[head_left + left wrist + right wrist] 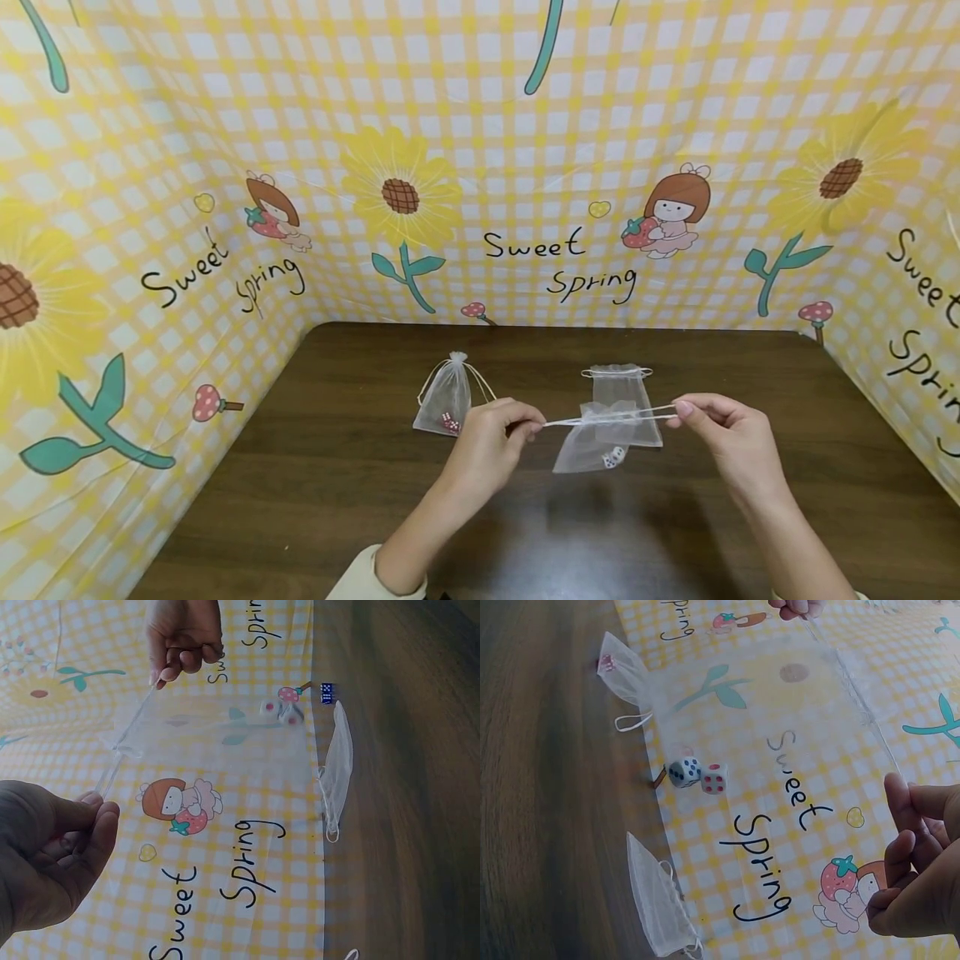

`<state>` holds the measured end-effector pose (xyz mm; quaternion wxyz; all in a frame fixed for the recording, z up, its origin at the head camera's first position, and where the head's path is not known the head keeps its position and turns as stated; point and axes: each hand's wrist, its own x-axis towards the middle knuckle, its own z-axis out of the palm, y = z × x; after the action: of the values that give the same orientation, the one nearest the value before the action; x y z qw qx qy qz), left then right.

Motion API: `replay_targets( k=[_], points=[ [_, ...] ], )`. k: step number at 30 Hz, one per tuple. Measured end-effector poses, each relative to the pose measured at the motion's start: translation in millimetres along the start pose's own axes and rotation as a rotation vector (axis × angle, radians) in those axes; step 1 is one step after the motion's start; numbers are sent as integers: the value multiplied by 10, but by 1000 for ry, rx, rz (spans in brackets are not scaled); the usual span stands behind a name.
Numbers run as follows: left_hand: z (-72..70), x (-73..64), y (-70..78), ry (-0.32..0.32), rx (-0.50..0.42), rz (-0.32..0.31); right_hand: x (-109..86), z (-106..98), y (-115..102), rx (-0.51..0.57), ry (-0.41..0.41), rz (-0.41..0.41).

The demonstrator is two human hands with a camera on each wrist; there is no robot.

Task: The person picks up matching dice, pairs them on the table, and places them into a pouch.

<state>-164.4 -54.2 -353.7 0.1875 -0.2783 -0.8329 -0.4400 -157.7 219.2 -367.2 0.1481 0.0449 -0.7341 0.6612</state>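
Observation:
A sheer white drawstring pouch [573,454] hangs in the air between the two hands, with white dice [613,457] at its bottom. My left hand [491,437] pinches the cord on one side of its mouth. On the other side, my right hand [731,437] pinches the cord loops [660,412] between thumb and finger. The cord is stretched nearly straight and the mouth looks gathered. Behind it, a second sheer pouch [618,383] lies flat on the table. A third pouch [438,396], cinched at the top, stands left with red dice [450,423] inside.
A blue die [327,693] is on the table near the flat pouch in the left wrist view; the head view does not show it. The dark wooden table [300,492] is enclosed by a yellow checked cloth [480,167] at the back and sides.

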Motion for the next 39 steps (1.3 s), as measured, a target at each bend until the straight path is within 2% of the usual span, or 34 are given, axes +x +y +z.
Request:
replay_targets(
  k=[8,15,22,30,36,39],
  points=[
    [-28,-18,-37,6,-10,-28,1,-8,-5,52,87,20],
    [-76,-19,-73,28,24,-29,4,-23,-3,96,174,62],
    [-120,-24,-108,57,18,-42,20,-23,23,97,262,85],
    [-141,-9,-154,110,31,-35,41,-13,2,-41,242,134],
    [-146,-12,-185,103,41,-39,85,27,31,23,270,168],
    [-176,-9,-210,105,45,-51,97,76,55,-30,283,152]
  ],
)
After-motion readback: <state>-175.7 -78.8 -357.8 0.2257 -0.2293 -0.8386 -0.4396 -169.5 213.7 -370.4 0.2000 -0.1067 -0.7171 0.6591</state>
